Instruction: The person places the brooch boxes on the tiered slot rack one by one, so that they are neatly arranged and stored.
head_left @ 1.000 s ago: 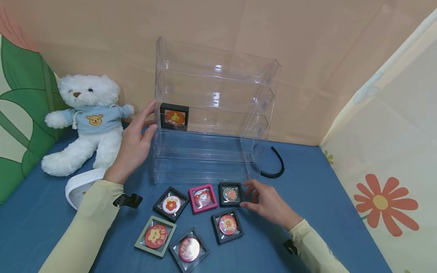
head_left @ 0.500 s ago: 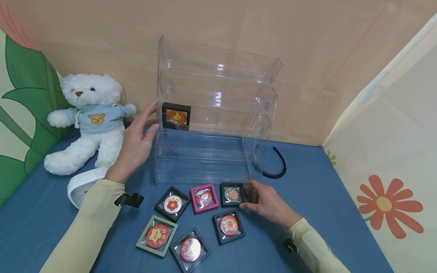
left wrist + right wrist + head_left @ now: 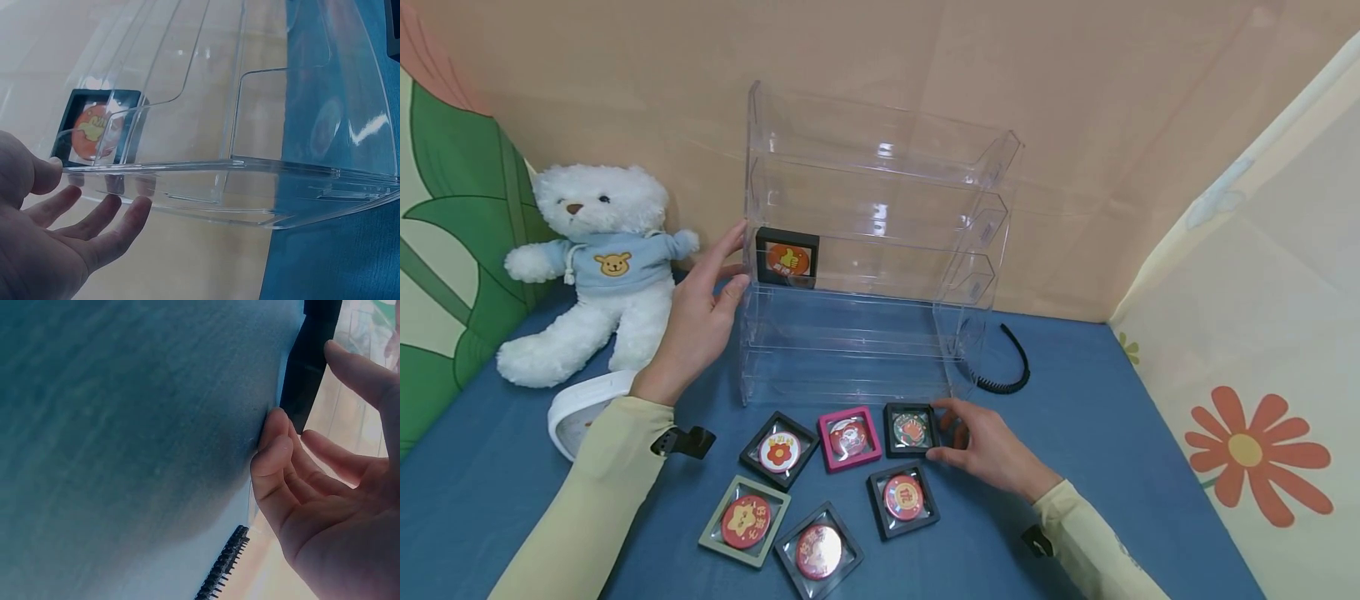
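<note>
My left hand [image 3: 696, 317] rests its fingertips against the outer left side of a clear acrylic tiered rack [image 3: 880, 237]; its fingers are loosely extended. On one of the rack's tiers, at the left end, stands a black-framed badge [image 3: 787, 258] with an orange thumbs-up design. With thumb and index finger, my right hand [image 3: 992, 446] holds the right side of another black-framed badge [image 3: 912, 429], lying on the blue cloth. In the right wrist view that frame [image 3: 309, 369] appears edge-on between thumb and fingers. Its badge face is hidden there.
Beside it lie a pink-framed badge [image 3: 850, 438], a green-framed badge [image 3: 745, 522] and several dark-framed ones [image 3: 902, 498]. A white teddy bear [image 3: 610, 267] sits at left, behind a white round object [image 3: 583, 408]. A black coiled band [image 3: 1011, 367] lies right of the rack.
The whole view has shifted slightly. Both hands, the rack and the framed badges keep their places relative to one another.
</note>
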`<state>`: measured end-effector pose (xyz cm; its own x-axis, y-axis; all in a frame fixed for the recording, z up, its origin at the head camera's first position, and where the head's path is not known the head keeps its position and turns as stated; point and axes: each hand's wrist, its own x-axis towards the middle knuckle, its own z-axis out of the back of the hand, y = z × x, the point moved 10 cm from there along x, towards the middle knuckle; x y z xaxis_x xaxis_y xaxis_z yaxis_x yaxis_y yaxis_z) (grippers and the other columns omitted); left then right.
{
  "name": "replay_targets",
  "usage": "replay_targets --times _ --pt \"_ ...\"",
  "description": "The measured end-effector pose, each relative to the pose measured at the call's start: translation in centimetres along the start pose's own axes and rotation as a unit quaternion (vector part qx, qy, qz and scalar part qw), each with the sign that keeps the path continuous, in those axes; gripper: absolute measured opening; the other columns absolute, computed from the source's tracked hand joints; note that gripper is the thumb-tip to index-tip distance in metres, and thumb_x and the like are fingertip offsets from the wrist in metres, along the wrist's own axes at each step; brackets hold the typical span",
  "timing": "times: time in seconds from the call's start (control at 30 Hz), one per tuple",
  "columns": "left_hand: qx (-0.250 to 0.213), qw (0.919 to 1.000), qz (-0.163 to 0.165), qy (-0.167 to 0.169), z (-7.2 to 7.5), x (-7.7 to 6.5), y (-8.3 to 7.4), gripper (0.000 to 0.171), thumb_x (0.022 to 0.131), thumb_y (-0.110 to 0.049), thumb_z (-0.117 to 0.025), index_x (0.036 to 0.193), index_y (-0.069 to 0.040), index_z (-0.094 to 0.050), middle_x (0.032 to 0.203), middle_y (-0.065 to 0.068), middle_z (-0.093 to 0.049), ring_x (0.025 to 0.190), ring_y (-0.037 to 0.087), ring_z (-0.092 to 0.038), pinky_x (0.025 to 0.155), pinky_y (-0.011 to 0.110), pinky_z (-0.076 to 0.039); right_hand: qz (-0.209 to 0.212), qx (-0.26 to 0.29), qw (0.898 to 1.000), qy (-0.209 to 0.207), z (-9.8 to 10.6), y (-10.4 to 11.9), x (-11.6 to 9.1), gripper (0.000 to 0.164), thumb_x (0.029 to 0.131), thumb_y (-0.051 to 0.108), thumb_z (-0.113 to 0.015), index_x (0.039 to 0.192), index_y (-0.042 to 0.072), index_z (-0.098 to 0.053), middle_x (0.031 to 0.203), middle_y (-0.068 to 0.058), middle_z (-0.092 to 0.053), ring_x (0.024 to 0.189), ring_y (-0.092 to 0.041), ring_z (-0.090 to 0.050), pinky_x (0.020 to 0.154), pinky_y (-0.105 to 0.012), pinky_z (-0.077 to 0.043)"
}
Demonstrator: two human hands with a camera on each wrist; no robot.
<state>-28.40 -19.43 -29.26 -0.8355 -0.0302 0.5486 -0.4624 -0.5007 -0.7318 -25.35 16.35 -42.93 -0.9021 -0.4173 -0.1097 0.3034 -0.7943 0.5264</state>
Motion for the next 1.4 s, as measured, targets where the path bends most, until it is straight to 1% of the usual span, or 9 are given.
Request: replay_targets --times 0.2,0.57,0.97,1.2,1.4 --pt "-0.001 1.0 -0.001 0.0 -0.02 0.07 -0.03 0.066 0.105 -0.004 -0.051 0.16 -0.034 -0.031 0.157 0.006 -0.041 0.127 0.039 -0.055 0.093 0.06 -0.05 -0.002 0.001 1.0 0.0 0.0 -0.01 -0.02 0.066 0.084 0.036 -0.085 0.14 0.014 -0.057 0.104 0.003 -0.064 0.078 -0.011 -0.058 0.063 -0.029 -0.051" --pt "-0.002 1.0 0.0 0.002 0.05 -0.09 -0.07 0.065 0.105 -0.004 -0.051 0.16 -0.032 -0.031 0.157 0.007 -0.04 0.127 0.042 -0.054 0.095 0.064 -0.047 0.003 0.002 1.0 0.0 -0.04 -0.01 -0.06 0.064 0.084 0.036 -0.084 0.138 0.016 -0.057 0.103 0.005 -0.063 0.076 -0.01 -0.058 0.062 -0.029 -0.052" --pt "0.003 1.0 0.004 0.004 -0.06 -0.07 0.05 0.066 0.105 -0.003 -0.051 0.16 -0.033 -0.03 0.158 0.006 -0.04 0.127 0.041 -0.054 0.095 0.064 -0.048 -0.018 -0.004 1.0 0.002 -0.27 -0.31 0.07 0.062 0.08 0.041 -0.086 0.131 0.017 -0.058 0.103 0.004 -0.063 0.077 -0.01 -0.057 0.065 -0.03 -0.052" --pt "-0.002 1.0 0.006 0.005 -0.06 -0.16 0.08 0.066 0.105 -0.003 -0.051 0.16 -0.034 -0.03 0.158 0.006 -0.039 0.127 0.041 -0.054 0.096 0.064 -0.047 -0.008 -0.01 1.0 0.003 -0.4 -0.12 -0.05 0.069 0.081 0.041 -0.085 0.139 0.016 -0.057 0.104 0.005 -0.062 0.078 -0.009 -0.057 0.066 -0.031 -0.051" --pt "-0.003 1.0 0.004 0.004 -0.05 -0.06 0.04 0.066 0.105 -0.003 -0.05 0.16 -0.034 -0.03 0.158 0.006 -0.04 0.127 0.041 -0.054 0.095 0.064 -0.048 -0.001 -0.005 1.0 0.001 -0.33 -0.09 -0.1 0.07 0.081 0.042 -0.085 0.14 0.016 -0.057 0.105 0.004 -0.062 0.078 -0.009 -0.057 0.066 -0.031 -0.051"
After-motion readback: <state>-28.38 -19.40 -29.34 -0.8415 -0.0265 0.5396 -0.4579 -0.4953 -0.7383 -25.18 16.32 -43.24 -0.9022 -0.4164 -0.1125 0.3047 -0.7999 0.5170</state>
